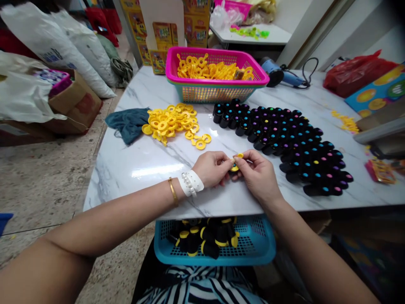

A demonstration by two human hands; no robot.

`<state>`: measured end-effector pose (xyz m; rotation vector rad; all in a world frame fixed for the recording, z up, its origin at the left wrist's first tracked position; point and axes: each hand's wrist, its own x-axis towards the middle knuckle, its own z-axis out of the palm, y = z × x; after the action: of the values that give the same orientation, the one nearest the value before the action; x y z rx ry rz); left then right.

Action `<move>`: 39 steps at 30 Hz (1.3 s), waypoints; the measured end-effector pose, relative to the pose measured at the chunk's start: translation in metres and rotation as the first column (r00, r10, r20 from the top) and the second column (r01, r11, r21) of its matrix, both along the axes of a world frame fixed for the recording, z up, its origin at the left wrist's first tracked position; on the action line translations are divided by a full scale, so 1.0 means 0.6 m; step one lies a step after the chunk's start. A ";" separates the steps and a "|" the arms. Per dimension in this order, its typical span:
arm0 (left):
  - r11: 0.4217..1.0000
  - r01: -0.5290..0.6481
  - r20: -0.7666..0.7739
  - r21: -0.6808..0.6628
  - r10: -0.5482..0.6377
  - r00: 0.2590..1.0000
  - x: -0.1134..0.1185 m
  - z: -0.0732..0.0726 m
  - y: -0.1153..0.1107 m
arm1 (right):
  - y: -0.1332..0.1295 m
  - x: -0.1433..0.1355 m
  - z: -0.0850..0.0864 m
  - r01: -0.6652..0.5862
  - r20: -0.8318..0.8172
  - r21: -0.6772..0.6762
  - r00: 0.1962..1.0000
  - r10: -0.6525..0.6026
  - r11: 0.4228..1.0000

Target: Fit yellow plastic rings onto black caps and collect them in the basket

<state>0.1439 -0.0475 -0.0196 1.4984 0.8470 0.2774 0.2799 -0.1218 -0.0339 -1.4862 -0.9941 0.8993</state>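
Note:
Both my hands meet near the table's front edge, fingers pinched on a yellow ring piece point(234, 168) with a dark part under it. My left hand point(214, 168) comes from the left, with a white band and a gold bracelet at the wrist. My right hand point(257, 172) grips the ring's other side. Beyond my left hand lies a pile of yellow ring pieces point(172, 121). Several black cylinders with coloured dots point(284, 131) stand in rows to the right. Whatever part of the held piece sits beneath my fingers is mostly hidden.
A pink basket point(218, 80) of yellow pieces stands at the back of the table point(120, 169). A blue basket point(262, 253) with black and yellow pieces sits below the front edge. A dark cloth point(126, 122) lies left, a blue tool point(289, 78) back right.

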 end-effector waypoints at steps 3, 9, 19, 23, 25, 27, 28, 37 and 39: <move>0.997 0.022 0.053 -0.075 -0.018 0.998 0.001 -0.005 -0.001 | -0.003 0.000 0.003 -0.001 0.007 0.008 1.000 0.001 1.000; 0.982 0.065 0.037 -0.176 -0.059 0.998 0.004 0.000 0.011 | -0.002 0.025 0.019 -0.302 -0.174 -0.124 0.944 0.279 0.945; 0.840 -0.013 -0.001 0.542 0.016 1.000 -0.017 -0.007 -0.017 | -0.017 0.016 -0.003 -0.106 -0.164 -0.047 0.982 0.097 0.993; 0.660 0.049 0.012 0.750 -0.088 0.996 -0.017 -0.021 -0.022 | -0.020 0.021 -0.008 -0.010 -0.242 0.038 0.970 0.019 0.999; 0.645 0.080 -0.022 0.760 -0.097 0.995 -0.014 -0.023 -0.015 | -0.014 0.030 -0.002 -0.036 -0.281 0.004 0.959 0.035 0.999; 0.676 0.136 -0.071 0.725 -0.123 0.990 -0.012 -0.021 -0.007 | -0.004 0.041 0.008 -0.094 -0.289 -0.073 0.955 0.070 0.993; 0.695 0.172 -0.097 0.698 -0.147 0.984 -0.011 -0.020 -0.003 | 0.001 0.044 0.013 -0.142 -0.288 -0.126 0.952 0.100 0.982; 0.737 0.210 -0.134 0.643 -0.162 0.978 -0.011 -0.021 -0.012 | 0.006 0.026 0.030 -0.268 0.116 -0.274 0.944 0.309 0.924; 0.720 0.208 -0.142 0.662 -0.152 0.978 -0.012 -0.019 -0.014 | 0.005 0.032 0.029 -0.300 0.067 -0.267 0.942 0.328 0.916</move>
<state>0.1366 -0.0556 -0.0308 2.2805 0.6761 0.4110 0.2989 -0.1191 -0.0166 -1.6306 -1.2627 1.2225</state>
